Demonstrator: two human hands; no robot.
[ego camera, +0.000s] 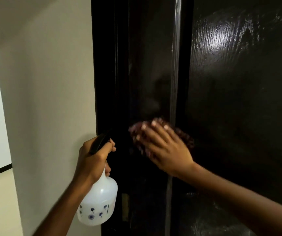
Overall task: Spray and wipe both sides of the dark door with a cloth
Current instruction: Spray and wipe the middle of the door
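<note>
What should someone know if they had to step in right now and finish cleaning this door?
Left hand grips the spray bottle at its trigger, in front of the pale wall.
Right hand presses the reddish cloth flat against the dark door, fingers straight, at a vertical edge.
Done: the right panel shows a streaky wet sheen.
Left: finish wiping this side. The other side is out of view, so check it.
</note>
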